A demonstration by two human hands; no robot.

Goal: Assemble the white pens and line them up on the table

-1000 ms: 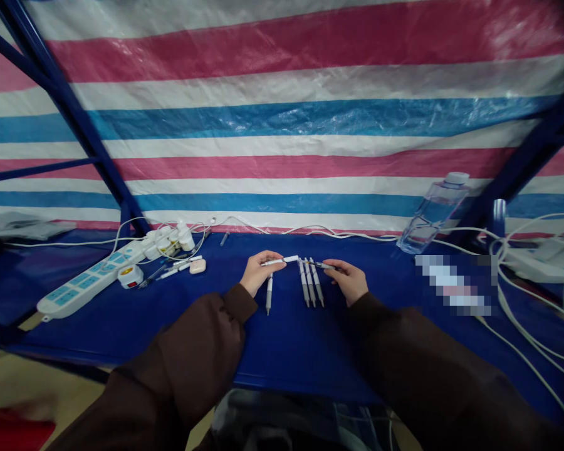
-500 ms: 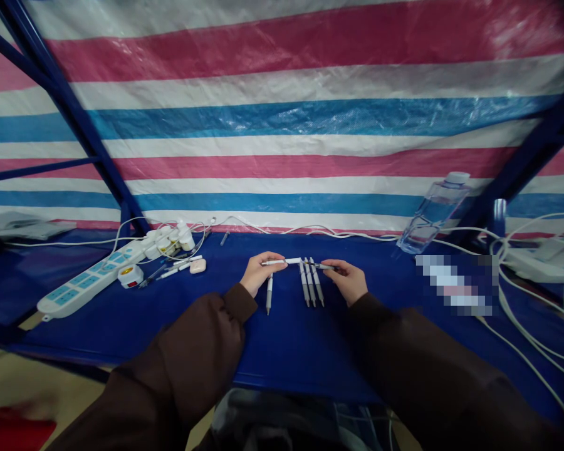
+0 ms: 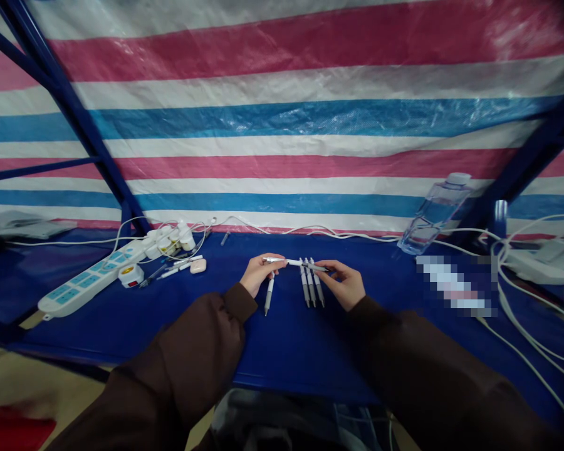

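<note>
The left hand [image 3: 258, 273] pinches the white end of a pen [image 3: 294, 263] between thumb and fingers, and the right hand [image 3: 345, 283] pinches its grey end (whether the two halves are joined there, I cannot tell). The pen lies roughly level between the hands, crossing over the upper ends of a row of three pens [image 3: 311, 288] on the blue desk [image 3: 291, 354]. A single pen [image 3: 269, 295] lies just under the left hand, its top hidden by the fingers.

Both forearms, in brown sleeves, reach in from the near edge and angle inward; the fingers of each hand curl toward the other.

Farther left lie one pale case [image 3: 198, 267], a loose bunch of pens [image 3: 181, 267] too tangled to count, one adapter [image 3: 130, 275] and one power strip [image 3: 87, 282] crowded with plugs [image 3: 169, 240]. A small clear tube [image 3: 225, 238] lies near the back, by a white cable [image 3: 319, 230]. Well to the right stand one bottle [image 3: 432, 216] and, nearer, a pixelated item [image 3: 454, 285] beside looped cables [image 3: 507, 300]. One striped sheet [image 3: 286, 119] hangs behind everything.
</note>
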